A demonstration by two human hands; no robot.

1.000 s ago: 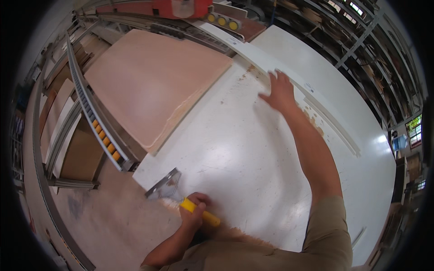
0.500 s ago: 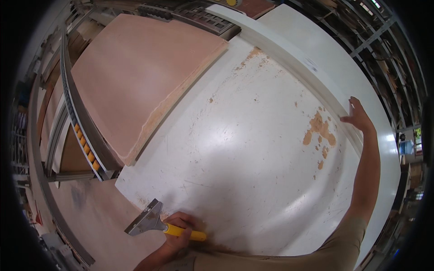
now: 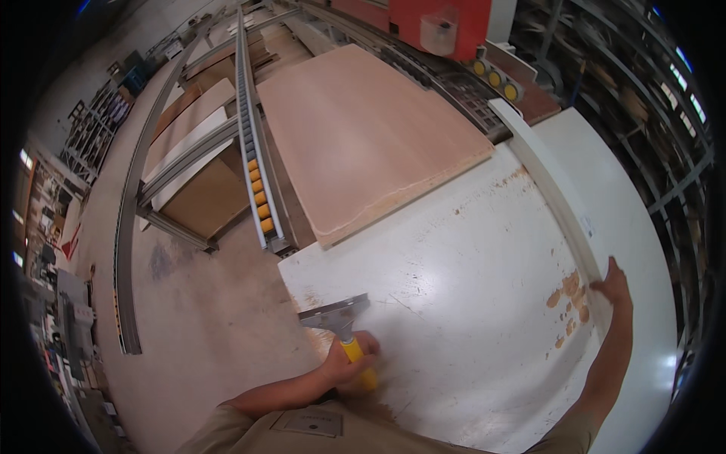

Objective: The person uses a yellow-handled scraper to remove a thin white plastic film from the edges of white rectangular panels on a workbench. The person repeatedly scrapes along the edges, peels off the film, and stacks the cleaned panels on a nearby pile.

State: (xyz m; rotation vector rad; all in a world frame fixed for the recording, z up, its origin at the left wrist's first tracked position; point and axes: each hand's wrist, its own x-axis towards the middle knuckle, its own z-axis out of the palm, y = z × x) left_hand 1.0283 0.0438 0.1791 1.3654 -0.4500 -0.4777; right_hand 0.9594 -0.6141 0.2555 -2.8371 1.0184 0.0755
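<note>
With left fingers curled round scraper, right fingers parted, possibly touching rail, could gouge desk beneath by slipping.

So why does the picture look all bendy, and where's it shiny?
Head view: the fisheye lens bows straight edges, like the grey rail, and leaves dark corners; head view, too: pale glare on the white tabletop, soft shadow beside the scraper.
</note>
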